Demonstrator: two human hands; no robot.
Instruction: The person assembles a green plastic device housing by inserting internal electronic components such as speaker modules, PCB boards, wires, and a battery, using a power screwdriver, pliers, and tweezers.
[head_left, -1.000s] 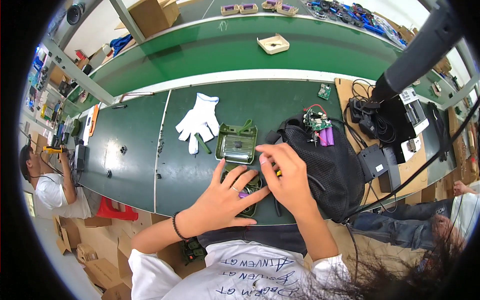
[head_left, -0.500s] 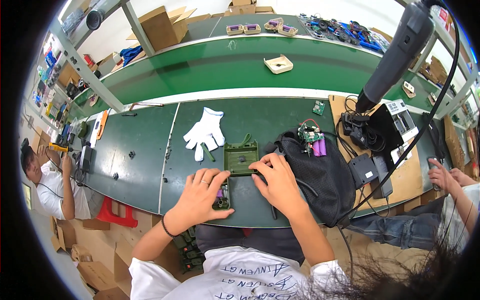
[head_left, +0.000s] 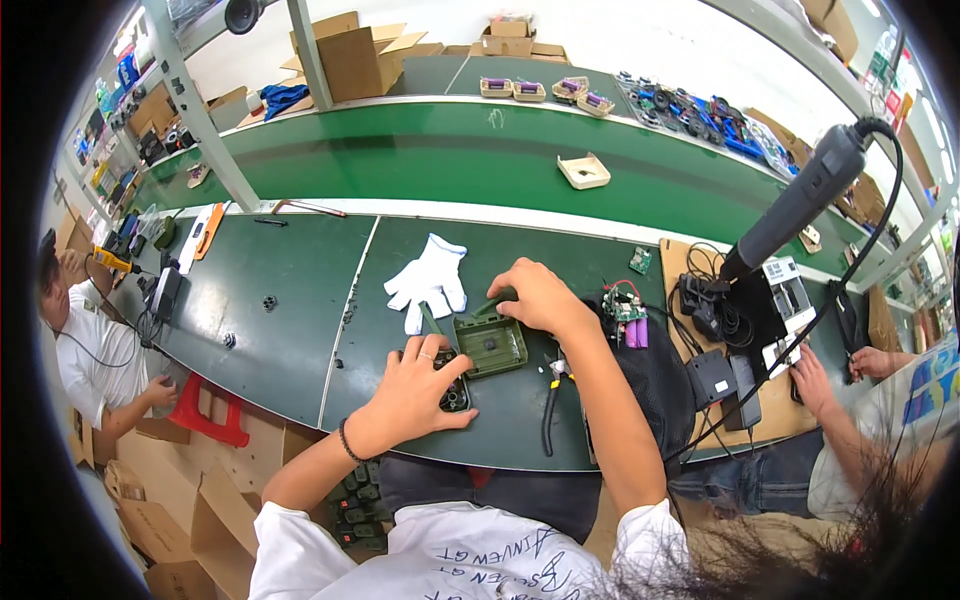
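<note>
A shallow green plastic case half [head_left: 492, 347] lies on the dark table with its ribbed inside up. My right hand [head_left: 540, 300] reaches over its far edge, finger and thumb closed around a green strap [head_left: 489, 308] there. My left hand [head_left: 412, 390] is curled over the other half of the case [head_left: 457, 394], gripping it between thumb and fingers; dark parts show inside it, and much of it is covered. Just beyond lie a white glove [head_left: 432, 283] and a thin green strip [head_left: 430, 319]. Cutting pliers [head_left: 550, 410] with black and yellow handles rest beside my right forearm.
A black mesh bag [head_left: 655, 390] sits at the right, with a circuit board and purple cells [head_left: 630, 325] on it. An electric screwdriver [head_left: 800, 200] hangs above a wooden board with cables. Co-workers sit at left and right. Behind runs a green conveyor [head_left: 400, 150] carrying a cream shell [head_left: 584, 171].
My right hand has moved from the case's near right corner to the strap at its far edge. The case has turned slightly, and the pliers have come into view.
</note>
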